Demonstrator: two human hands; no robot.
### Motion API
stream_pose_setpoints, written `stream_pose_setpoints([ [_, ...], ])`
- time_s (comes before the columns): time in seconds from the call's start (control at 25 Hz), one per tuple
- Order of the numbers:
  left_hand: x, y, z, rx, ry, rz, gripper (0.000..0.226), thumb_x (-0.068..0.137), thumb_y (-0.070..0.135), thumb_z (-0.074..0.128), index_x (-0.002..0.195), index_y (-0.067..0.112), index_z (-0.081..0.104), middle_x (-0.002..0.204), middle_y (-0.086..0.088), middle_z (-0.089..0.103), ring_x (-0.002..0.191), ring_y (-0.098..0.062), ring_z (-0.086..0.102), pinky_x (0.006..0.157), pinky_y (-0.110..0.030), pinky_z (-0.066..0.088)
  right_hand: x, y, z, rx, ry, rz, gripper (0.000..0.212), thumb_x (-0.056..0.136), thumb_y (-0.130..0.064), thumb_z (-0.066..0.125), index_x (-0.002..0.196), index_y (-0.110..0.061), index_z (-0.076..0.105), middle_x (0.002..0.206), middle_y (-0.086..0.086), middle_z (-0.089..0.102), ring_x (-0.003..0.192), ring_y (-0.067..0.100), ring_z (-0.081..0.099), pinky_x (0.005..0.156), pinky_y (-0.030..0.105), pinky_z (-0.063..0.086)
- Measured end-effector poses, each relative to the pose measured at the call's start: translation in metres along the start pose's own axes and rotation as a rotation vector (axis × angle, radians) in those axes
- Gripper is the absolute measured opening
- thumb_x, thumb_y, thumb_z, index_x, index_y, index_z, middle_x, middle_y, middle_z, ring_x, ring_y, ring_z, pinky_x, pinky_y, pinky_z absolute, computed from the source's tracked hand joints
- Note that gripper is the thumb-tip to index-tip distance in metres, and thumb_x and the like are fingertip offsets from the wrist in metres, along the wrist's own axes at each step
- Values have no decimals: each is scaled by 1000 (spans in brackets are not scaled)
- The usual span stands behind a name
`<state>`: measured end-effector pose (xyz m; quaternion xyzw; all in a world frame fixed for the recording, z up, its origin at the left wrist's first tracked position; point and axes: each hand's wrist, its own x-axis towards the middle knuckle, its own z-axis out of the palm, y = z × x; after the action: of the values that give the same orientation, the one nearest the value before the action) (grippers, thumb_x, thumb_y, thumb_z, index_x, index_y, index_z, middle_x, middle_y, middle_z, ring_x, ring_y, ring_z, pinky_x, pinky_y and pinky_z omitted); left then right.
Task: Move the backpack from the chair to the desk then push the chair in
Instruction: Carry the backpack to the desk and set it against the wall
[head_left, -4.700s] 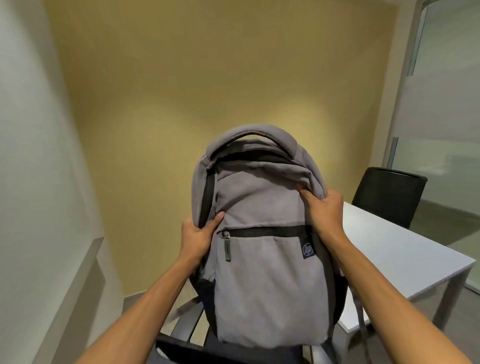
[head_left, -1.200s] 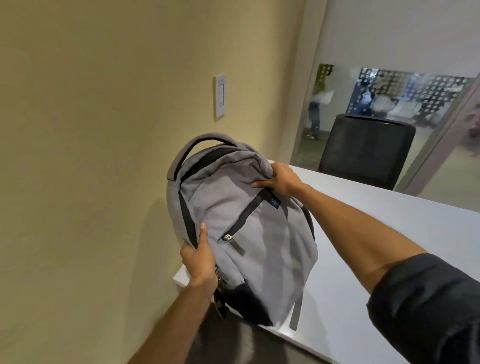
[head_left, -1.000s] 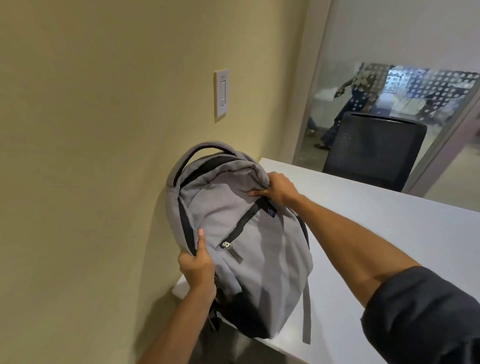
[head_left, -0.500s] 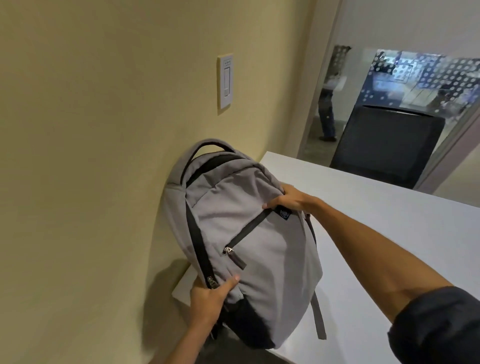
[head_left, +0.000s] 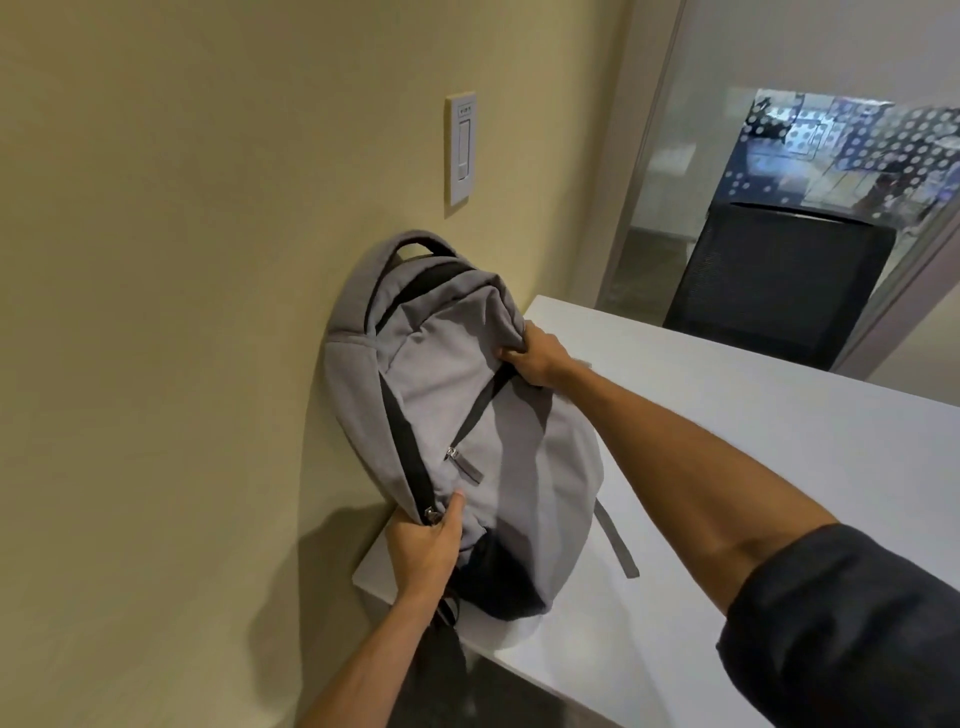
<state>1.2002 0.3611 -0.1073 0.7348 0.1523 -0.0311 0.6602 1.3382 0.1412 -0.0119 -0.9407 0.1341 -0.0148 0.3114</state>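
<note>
The grey backpack (head_left: 498, 441) with black trim rests on the near left corner of the white desk (head_left: 753, 467), its back leaning against the yellow wall. My left hand (head_left: 423, 551) grips its lower left edge by the black side zip. My right hand (head_left: 535, 353) pinches the fabric at its upper right, near the front pocket zip. One grey strap lies on the desk to the right of the bag; a dark strap hangs off the desk's front edge. The chair the backpack came from is out of view.
A black mesh-backed chair (head_left: 779, 291) stands at the desk's far side, in front of a glass partition (head_left: 779, 150). A light switch plate (head_left: 461, 150) sits on the yellow wall (head_left: 182, 312) above the backpack.
The backpack has come down from mid-air onto the desk corner and now leans on the wall. My left hand slid down from its side to its lower edge.
</note>
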Motion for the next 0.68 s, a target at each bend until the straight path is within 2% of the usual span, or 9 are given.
stream_pose_setpoints([
  [0.12,2,-2,-9,-11,20,-47,34,73,31,83,57,20,55,41,15,60,45,2,61,42,-16,40,-6,-1,15,-107,13,-6,75,93,-43,61,148,-6,26,147,20,43,130,38,45,108,46,40],
  [0.2,3,-5,-13,6,3,-52,33,70,37,84,58,18,60,53,10,65,57,-8,65,48,-21,42,-14,4,20,-179,31,-1,92,92,-51,59,156,-7,9,158,19,25,143,38,29,116,50,30],
  [0.28,0,-5,-16,29,-18,-34,33,68,44,84,65,19,62,64,3,69,65,-14,67,57,-25,48,-25,9,21,-191,32,17,100,91,-57,55,157,-10,-4,164,17,8,149,37,13,120,51,20],
  [0.36,-5,-4,-18,23,-23,22,33,66,47,84,76,27,60,77,4,70,74,-13,66,69,-30,52,-37,16,22,-181,31,18,101,90,-60,54,157,-13,-7,165,15,4,151,36,9,122,50,18],
  [0.44,-11,-1,-20,4,-21,111,38,66,45,85,88,30,57,88,7,68,82,-12,65,75,-30,53,-51,23,21,-186,54,0,98,90,-58,54,157,-16,-4,164,14,11,149,35,18,119,50,25],
  [0.56,-18,7,-23,7,14,218,66,66,45,85,118,19,53,107,0,66,93,-18,64,77,-26,53,-70,30,13,-226,92,-27,89,89,-51,57,157,-21,8,160,10,26,138,34,39,106,51,44],
  [0.68,-24,12,-25,-7,49,285,74,70,40,84,128,11,48,122,-10,63,107,-26,63,91,-41,54,-90,32,7,-256,80,-33,76,88,-45,60,153,-24,26,155,9,37,126,31,52,97,48,51],
])
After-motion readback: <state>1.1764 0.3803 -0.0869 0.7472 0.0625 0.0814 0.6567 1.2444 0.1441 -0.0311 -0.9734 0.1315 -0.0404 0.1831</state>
